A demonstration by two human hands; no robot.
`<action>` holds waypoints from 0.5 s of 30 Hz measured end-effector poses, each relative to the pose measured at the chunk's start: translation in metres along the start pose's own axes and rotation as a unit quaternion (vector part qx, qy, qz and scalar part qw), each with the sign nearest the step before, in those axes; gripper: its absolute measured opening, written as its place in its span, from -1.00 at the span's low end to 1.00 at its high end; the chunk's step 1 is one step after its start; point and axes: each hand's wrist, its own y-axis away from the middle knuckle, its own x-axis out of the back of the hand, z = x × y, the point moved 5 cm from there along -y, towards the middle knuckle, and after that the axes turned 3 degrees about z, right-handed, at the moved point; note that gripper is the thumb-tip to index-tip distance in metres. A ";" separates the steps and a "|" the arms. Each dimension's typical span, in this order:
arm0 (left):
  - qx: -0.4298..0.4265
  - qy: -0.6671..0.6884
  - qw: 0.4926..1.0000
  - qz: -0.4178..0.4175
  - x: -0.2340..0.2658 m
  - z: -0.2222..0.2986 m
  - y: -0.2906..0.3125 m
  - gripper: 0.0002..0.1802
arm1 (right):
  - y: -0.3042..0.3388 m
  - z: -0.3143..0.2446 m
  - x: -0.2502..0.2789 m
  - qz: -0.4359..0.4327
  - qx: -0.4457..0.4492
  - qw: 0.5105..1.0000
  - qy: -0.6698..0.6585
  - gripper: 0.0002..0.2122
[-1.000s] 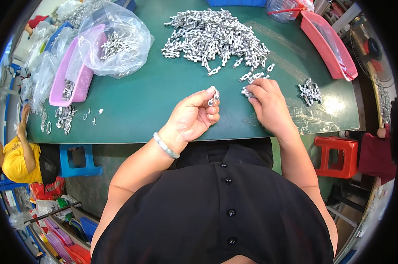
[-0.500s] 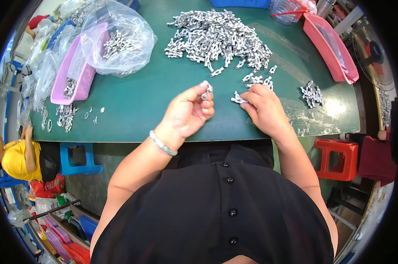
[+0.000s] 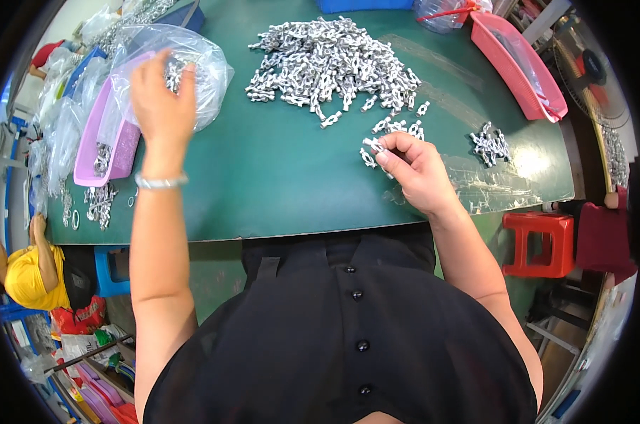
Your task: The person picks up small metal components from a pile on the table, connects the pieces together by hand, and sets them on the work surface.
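My left hand [image 3: 163,106] is over the mouth of a clear plastic bag [image 3: 210,106], with thumb and fingers apart. Inside the bag, next to the thumb, lie small silver metal pieces [image 3: 173,74]; nothing shows in the hand. Between the thumb and fingertips of my right hand [image 3: 424,173] is a small silver metal looped piece [image 3: 374,145], held just above the green table [image 3: 284,177]. Another looped piece [image 3: 368,158] lies right beside it, and a few more [image 3: 401,127] rest just beyond the fingers. Farther back spreads a large heap of the same pieces [image 3: 334,63].
A purple basket [image 3: 129,152] stands at the left under the bag, with metal parts [image 3: 101,201] near it. At the right are a small cluster of pieces [image 3: 489,145] and a pink basket [image 3: 518,71]. A person in yellow [image 3: 33,275] sits at the left; a red stool [image 3: 539,244] stands right.
My left hand has swung from the table's middle to the bag at the left; the metal pieces it held no longer show. My right hand has lifted a looped piece slightly.
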 end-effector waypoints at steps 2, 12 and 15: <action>0.110 0.142 0.974 -0.138 -0.025 0.040 0.033 -0.73 | 0.006 0.006 0.001 -0.001 -0.052 0.996 -0.079 -0.93; 0.435 0.625 0.593 -0.261 -0.066 0.146 0.135 -0.86 | 0.017 -0.017 -0.018 0.048 0.222 0.964 0.141 -0.86; 0.500 0.661 0.503 -0.243 -0.069 0.141 0.137 -0.92 | 0.015 0.002 -0.019 -0.009 0.069 0.993 -0.100 -0.82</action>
